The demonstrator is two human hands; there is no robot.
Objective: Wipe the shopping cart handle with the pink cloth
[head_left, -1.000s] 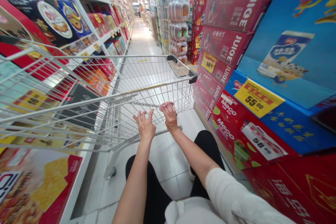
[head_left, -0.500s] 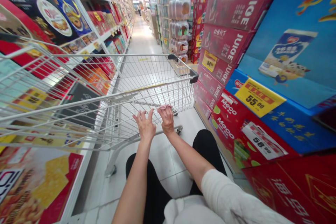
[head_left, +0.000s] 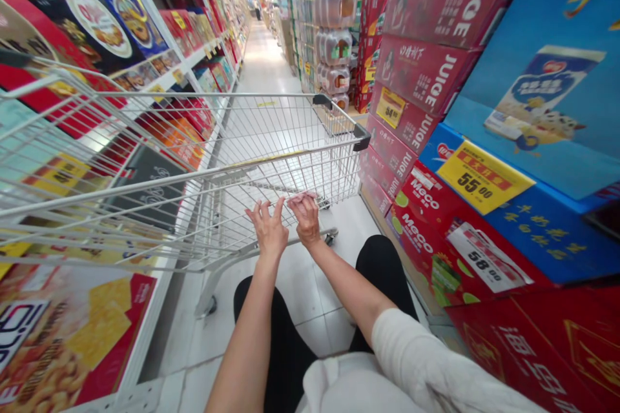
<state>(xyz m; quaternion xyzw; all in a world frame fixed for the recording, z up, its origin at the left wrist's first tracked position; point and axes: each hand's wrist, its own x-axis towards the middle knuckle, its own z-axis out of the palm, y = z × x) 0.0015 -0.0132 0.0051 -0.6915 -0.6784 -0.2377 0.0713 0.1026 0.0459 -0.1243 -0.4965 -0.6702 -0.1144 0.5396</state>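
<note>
A wire shopping cart (head_left: pixel 285 158) stands side-on in front of me, its basket stretching from the left edge to a black corner piece on the right. My left hand (head_left: pixel 269 232) is at the lower part of the basket's near side, fingers spread and pointing forward at the wires. Just to its right is my right hand (head_left: pixel 307 219), its fingers stretched out towards the same wires and closer together. Both hands seem to touch the cart, though the exact contact at the fingertips is unclear. Neither hand visibly holds a separate item.
Shelves with boxed snacks (head_left: pixel 68 335) line the left. On the right rise stacked JUICE cartons (head_left: pixel 431 6), red Meco boxes (head_left: pixel 421 239) and a blue carton (head_left: pixel 542 110) with price tags. Shrink-wrapped bottle packs (head_left: pixel 334 45) stand farther ahead beside the tiled aisle (head_left: pixel 268 58).
My view has shifted slightly, so the cart's far rim sits a little higher and the right-hand stacks a little farther right. Both hands keep nearly the same pose at the cart.
</note>
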